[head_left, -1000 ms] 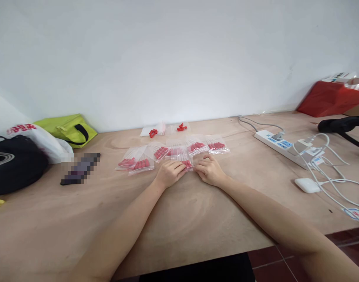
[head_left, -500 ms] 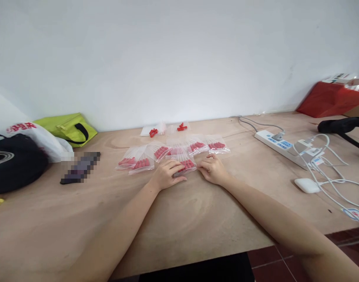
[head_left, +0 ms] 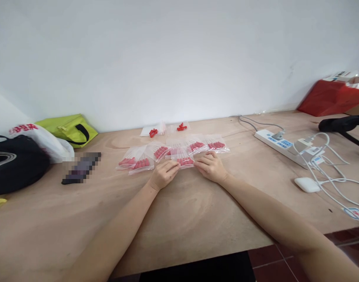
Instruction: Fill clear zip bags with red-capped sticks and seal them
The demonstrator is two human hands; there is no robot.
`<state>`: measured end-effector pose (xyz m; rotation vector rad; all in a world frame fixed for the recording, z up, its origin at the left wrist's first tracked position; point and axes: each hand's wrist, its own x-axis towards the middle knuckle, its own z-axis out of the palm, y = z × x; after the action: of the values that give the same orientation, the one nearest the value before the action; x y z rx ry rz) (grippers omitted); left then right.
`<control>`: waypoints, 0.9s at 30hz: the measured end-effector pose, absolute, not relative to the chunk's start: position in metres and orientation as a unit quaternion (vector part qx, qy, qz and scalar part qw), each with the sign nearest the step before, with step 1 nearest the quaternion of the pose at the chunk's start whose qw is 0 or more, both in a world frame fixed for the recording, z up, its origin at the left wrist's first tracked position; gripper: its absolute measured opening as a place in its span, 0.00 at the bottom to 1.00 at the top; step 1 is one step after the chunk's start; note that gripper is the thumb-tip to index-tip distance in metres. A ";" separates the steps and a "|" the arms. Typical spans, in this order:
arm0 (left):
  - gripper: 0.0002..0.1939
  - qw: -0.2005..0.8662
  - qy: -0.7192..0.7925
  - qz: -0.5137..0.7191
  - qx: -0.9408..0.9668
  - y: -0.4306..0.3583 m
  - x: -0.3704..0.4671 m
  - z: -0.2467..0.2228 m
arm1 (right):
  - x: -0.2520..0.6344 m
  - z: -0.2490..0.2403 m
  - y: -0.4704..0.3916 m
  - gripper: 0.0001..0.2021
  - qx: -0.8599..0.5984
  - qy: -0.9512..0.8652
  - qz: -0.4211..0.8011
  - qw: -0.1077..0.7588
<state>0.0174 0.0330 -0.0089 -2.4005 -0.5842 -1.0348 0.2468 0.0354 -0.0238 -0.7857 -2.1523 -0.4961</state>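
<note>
A clear plastic zip bag [head_left: 185, 161] with red, elongated pieces in a row lies between my hands. My left hand [head_left: 164, 174] pinches its near left corner, thumb and fingers together. On the other side, the fingers of my right hand [head_left: 211, 167] close on the near right corner. Similar bags overlap around it: two at the left, one of them a filled bag [head_left: 142, 163], another bag [head_left: 161, 152] behind my left hand, and to the right a bag [head_left: 196, 146] beside the rightmost bag [head_left: 217, 145]. The pieces' exact kind is too small to tell.
Two bags with loose red pieces [head_left: 153, 132] lie near the wall. On the left are a dark bag [head_left: 17, 164], a lime-green bag [head_left: 64, 127] and a blurred phone-like object [head_left: 82, 168]. A power strip [head_left: 282, 145] with tangled white cables and a white charger [head_left: 307, 185] occupies the right.
My left hand's fingers have come off the top of the bag and closed at its near left corner. My right hand now grips the opposite corner, and the bag sits slightly farther away.
</note>
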 end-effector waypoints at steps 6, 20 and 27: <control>0.07 0.231 -0.227 -0.398 -0.858 0.036 0.023 -0.010 | 0.238 -0.024 0.036 0.10 -0.298 -0.843 -0.269 0.358; 0.03 0.266 -0.202 -0.377 -0.864 0.033 0.039 -0.006 | 0.220 -0.020 0.033 0.10 -0.290 -0.839 -0.286 0.360; 0.04 0.297 -0.208 -0.363 -0.858 0.035 0.036 -0.005 | 0.215 -0.018 0.030 0.09 -0.305 -0.823 -0.266 0.399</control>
<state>0.0363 0.0351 -0.0053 -2.2815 -0.5521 -0.9662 0.2154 0.0300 -0.0179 -0.7710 -2.0820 -0.6727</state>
